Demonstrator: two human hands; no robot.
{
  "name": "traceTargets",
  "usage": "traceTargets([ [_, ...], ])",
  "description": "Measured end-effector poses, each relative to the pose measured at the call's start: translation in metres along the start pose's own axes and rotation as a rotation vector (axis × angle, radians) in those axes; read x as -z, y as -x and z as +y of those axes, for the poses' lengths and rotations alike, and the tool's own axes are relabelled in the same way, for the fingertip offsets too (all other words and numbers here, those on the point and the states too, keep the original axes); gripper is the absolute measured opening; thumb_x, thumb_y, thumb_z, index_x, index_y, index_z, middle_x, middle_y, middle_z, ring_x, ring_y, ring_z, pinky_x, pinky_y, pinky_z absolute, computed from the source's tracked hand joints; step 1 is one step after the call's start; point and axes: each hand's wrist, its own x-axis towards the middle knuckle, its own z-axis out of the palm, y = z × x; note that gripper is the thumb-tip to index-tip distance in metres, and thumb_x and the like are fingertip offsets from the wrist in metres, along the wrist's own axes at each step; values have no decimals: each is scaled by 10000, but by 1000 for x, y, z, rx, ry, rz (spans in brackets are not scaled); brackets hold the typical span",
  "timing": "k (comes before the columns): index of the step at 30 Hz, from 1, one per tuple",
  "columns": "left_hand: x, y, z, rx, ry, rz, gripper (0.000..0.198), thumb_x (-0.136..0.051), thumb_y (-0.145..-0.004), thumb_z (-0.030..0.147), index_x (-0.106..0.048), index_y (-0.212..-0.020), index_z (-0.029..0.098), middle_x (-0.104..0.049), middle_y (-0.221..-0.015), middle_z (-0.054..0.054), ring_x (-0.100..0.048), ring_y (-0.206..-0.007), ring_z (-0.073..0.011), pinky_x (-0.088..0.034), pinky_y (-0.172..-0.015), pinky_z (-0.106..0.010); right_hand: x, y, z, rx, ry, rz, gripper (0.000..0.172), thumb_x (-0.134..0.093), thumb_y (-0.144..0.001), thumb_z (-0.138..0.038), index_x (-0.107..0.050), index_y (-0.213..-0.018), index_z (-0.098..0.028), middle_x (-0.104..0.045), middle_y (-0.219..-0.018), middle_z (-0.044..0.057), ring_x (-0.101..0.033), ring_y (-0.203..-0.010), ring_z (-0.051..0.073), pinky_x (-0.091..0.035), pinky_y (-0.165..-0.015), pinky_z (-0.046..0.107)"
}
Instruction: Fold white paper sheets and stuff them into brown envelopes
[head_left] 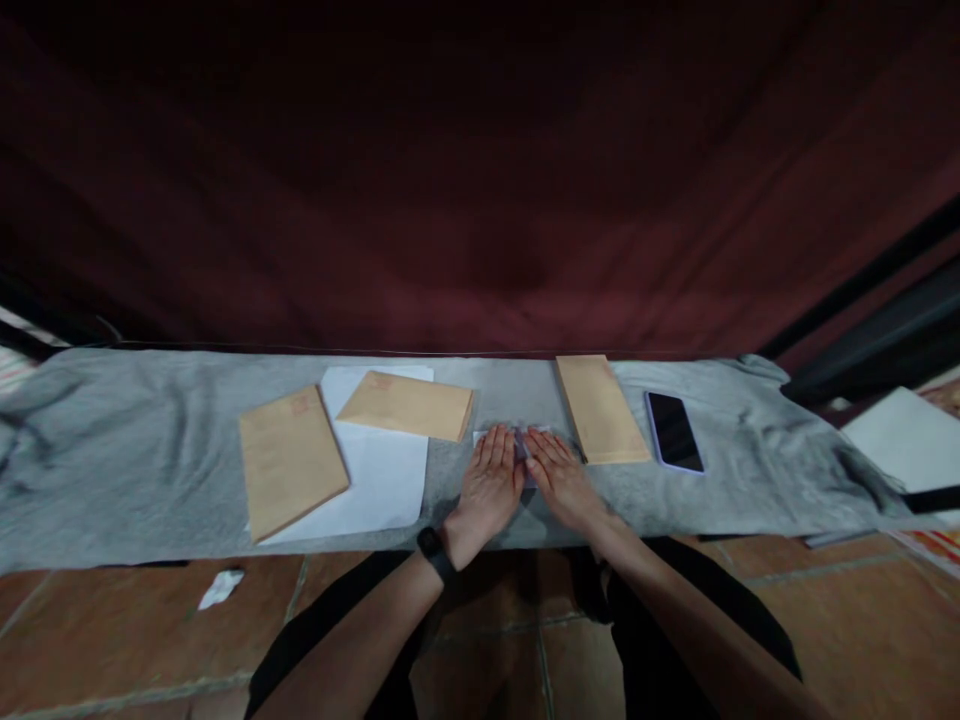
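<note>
My left hand (pixel 487 482), with its fingers stretched out together, lies flat on a small piece of white and purple paper (pixel 531 483). Beside it, my right hand (pixel 561 480) presses flat on the same paper, its fingertips close to the left ones. Most of the paper is hidden under both hands, so its shape cannot be made out. A brown envelope (pixel 411 403) lies beyond my left hand, and another stack of brown envelopes (pixel 604 412) lies just past my right hand.
A grey cloth (pixel 165 480) covers the narrow bench. At the left, a brown stack of envelopes (pixel 291 462) overlaps white paper sheets (pixel 390 478). A phone (pixel 675 432) lies at the right. Behind hangs a dark red curtain (pixel 480 220). Crumpled white paper (pixel 220 589) is on the tiled floor.
</note>
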Motion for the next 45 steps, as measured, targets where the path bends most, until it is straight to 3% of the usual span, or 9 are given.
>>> traceTargets([
  [5,-16,-8,0,-7,-17,26,606,-294,-965,208,-293,-1544,29,-364,-1588,-216,-260,-1516,-278,-263,-1226,-512,-10,-8,-4,21,29,-8,524,-235,-1081,-340,-414,-1520,-118,-444,-1557,108,-357,-1472,205,-298,-1225,441],
  [9,-18,-4,-7,-4,-27,34,610,-303,-981,256,-288,-1538,9,-364,-1586,-225,-256,-1517,-281,-275,-1224,-486,-15,-6,0,-13,94,33,526,-300,-1070,-350,-403,-1525,-106,-413,-1574,114,-330,-1485,229,-285,-1228,445],
  [27,-2,27,-25,44,-76,-25,638,-306,-1016,412,-324,-1534,40,-316,-1615,-201,-239,-1524,-281,-262,-1228,-453,-23,11,18,-51,144,88,621,-322,-1062,-452,-241,-1595,-142,-359,-1603,137,-350,-1474,271,-309,-1198,474],
  [35,1,36,-28,51,-37,-55,611,-336,-1017,419,-313,-1554,128,-262,-1647,-152,-238,-1527,-270,-232,-1234,-465,-25,15,25,-12,137,95,648,-331,-1061,-439,-142,-1617,-164,-323,-1620,143,-349,-1472,288,-333,-1177,497],
  [45,5,45,-32,32,-42,-39,598,-357,-1018,404,-302,-1562,163,-251,-1657,-124,-241,-1527,-252,-245,-1230,-463,-23,26,30,1,179,86,627,-317,-1064,-381,-127,-1616,-152,-339,-1613,151,-367,-1461,279,-344,-1174,496],
])
